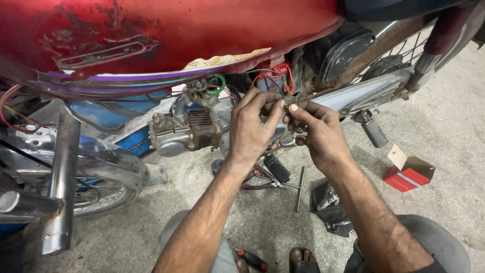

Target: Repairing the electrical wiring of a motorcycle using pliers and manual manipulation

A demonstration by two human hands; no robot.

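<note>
A motorcycle with a worn red fuel tank (166,35) fills the top of the head view, its grey engine (189,129) below the tank. My left hand (252,129) and my right hand (318,134) meet in front of the engine's rear side. Their fingertips pinch a small part (288,107) between them; it is too small to tell what it is. Red wires (275,76) hang just above my hands.
On the concrete floor lie pliers with red handles (260,178), a T-handle wrench (300,188), a dark rag (331,207), a red-handled screwdriver (252,259) and an open red and white small box (408,172). The front wheel (96,194) is at left, a footpeg (375,132) at right.
</note>
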